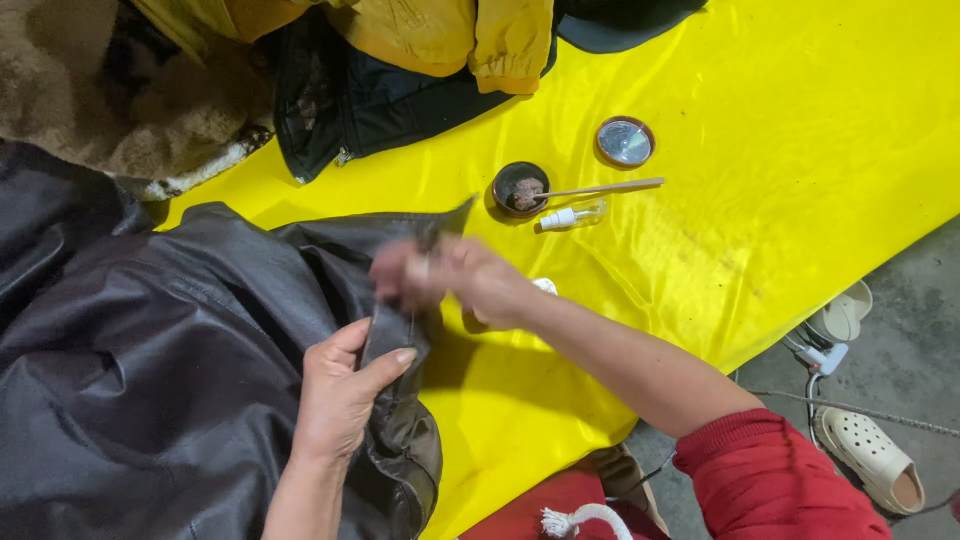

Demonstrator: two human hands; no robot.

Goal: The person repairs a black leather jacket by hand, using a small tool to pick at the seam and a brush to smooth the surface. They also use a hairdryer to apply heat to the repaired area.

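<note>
Left hand (340,395) pinches the black leather jacket (150,380); blurred right hand (450,280), grip unclear, rubs just above and may slip off the fold.

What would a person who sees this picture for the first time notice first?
The bright yellow sheet fills the right side. At the left lies a dark leather jacket: the left hand grips its edge, and the blurred right hand works on it. Behind them stand a small open tin and its lid.

glossy black leather jacket (150,360), shiny yellow sheet (780,150)
</note>
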